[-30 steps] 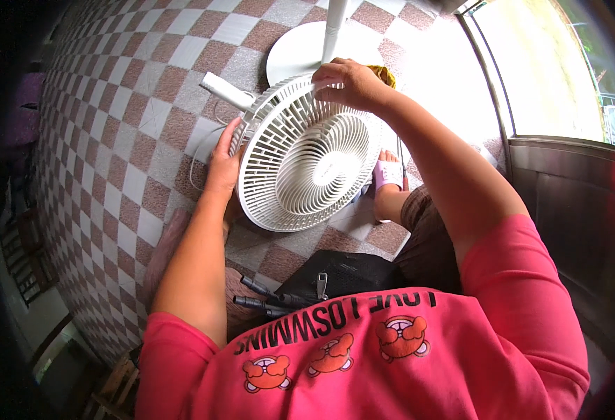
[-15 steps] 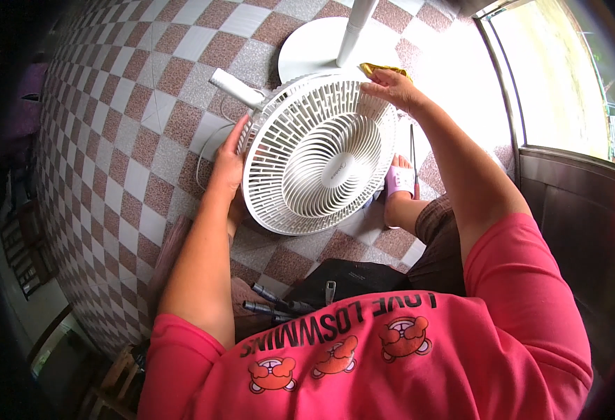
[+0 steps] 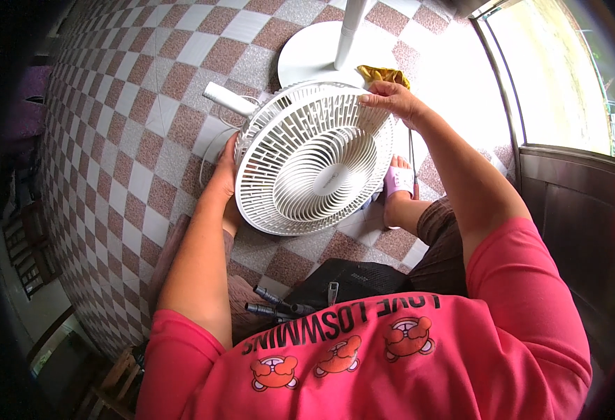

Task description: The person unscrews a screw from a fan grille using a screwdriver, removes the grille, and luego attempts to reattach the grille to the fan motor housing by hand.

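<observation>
A white fan head (image 3: 258, 115) is tilted up in front of me, its round front grille (image 3: 332, 180) facing me. My left hand (image 3: 222, 175) grips the left side of the fan head, its fingers partly hidden behind the rim. At the upper right, my right hand (image 3: 391, 101) is closed on the edge of the front grille, thumb and fingers at the rim. Along the upper left, the rear grille shows behind the front one with a gap between them. A short white neck (image 3: 229, 99) sticks out to the upper left. What supports the fan underneath is hidden.
Beyond the fan stands a round white base (image 3: 307, 52) with an upright pole (image 3: 350, 35). A yellow-brown cloth-like item (image 3: 384, 75) lies beside it. My foot in a pink slipper (image 3: 400, 179) is to the right. A black bag (image 3: 346, 280) rests at my lap. A doorway frame (image 3: 503, 77) borders the right.
The fan head and both hands have shifted slightly left and down. More of the rear grille shows behind the front grille at the top, and more of the yellow-brown item is uncovered.
</observation>
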`<state>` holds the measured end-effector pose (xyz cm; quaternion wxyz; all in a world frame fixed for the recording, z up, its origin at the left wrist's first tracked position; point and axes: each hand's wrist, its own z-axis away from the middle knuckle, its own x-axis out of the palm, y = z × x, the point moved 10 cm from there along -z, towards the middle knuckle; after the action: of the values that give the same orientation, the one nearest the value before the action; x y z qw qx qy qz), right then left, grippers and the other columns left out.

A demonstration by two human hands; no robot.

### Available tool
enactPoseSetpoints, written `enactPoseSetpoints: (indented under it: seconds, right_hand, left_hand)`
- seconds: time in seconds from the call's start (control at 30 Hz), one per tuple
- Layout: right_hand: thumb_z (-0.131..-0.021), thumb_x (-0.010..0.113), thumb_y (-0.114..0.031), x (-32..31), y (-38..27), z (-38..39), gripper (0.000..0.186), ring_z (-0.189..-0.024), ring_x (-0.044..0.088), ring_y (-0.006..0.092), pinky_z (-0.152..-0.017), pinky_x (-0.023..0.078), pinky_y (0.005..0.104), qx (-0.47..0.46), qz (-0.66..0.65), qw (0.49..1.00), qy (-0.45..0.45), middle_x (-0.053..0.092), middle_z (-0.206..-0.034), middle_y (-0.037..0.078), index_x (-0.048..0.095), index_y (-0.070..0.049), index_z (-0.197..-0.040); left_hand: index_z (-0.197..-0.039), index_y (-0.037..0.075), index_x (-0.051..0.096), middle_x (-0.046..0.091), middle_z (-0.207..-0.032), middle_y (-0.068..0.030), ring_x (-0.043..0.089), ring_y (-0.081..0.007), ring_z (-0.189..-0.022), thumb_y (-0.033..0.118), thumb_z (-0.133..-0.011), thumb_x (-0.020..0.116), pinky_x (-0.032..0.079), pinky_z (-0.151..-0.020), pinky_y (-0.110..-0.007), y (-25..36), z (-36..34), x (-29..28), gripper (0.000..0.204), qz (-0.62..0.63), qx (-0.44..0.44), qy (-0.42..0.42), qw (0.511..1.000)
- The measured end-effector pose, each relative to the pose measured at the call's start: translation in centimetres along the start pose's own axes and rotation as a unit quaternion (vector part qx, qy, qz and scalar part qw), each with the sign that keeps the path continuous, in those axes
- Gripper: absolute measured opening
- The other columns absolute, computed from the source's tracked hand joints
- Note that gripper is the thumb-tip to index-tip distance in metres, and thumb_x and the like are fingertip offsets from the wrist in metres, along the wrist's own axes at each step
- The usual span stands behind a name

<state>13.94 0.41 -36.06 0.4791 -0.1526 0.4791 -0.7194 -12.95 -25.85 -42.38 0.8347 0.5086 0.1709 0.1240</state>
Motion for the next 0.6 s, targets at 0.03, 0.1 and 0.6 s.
enactPoseSetpoints:
  seconds: [0.03,0.1,0.6]
  right_hand:
    - [-0.072,0.077,-0.049,0.3,0.1,0.1,0.046,-0.083,0.052,0.0125,-0.076,0.041,0.0276,0.004,-0.02,1.0,-0.015,0.059,-0.085,0.001,0.062,-0.009,-0.089]
    - [-0.073,0.077,-0.047,0.4,-0.1,0.8,0.043,-0.082,0.052,0.0116,-0.075,0.04,0.0269,0.002,-0.064,0.998,-0.027,0.059,-0.085,0.0,0.061,-0.01,-0.087]
    - [-0.076,0.077,-0.025,-0.2,2.3,4.4,0.033,-0.085,0.06,0.0126,-0.081,0.046,0.0275,0.077,-0.122,0.984,-0.109,0.067,-0.089,0.001,0.068,-0.008,-0.102]
  left_hand:
    - [-0.137,0.007,0.04,0.051,-0.129,-0.0137,0.049,-0.0227,-0.116,0.017,-0.061,0.083,0.039,-0.099,-0.032,-0.5,-0.2,0.0,0.088,0.015,-0.002,0.0,1.0]
    - [-0.136,0.007,0.041,0.053,-0.126,-0.0127,0.051,-0.0218,-0.113,0.013,-0.065,0.08,0.041,-0.097,-0.032,-1.4,-0.8,0.1,0.08,0.086,-0.034,-0.009,0.996]
    - [-0.137,0.014,0.042,0.056,-0.123,-0.0133,0.052,-0.024,-0.113,0.029,-0.063,0.081,0.04,-0.097,-0.033,0.9,-0.1,-1.0,0.084,-0.174,0.028,0.058,0.983]
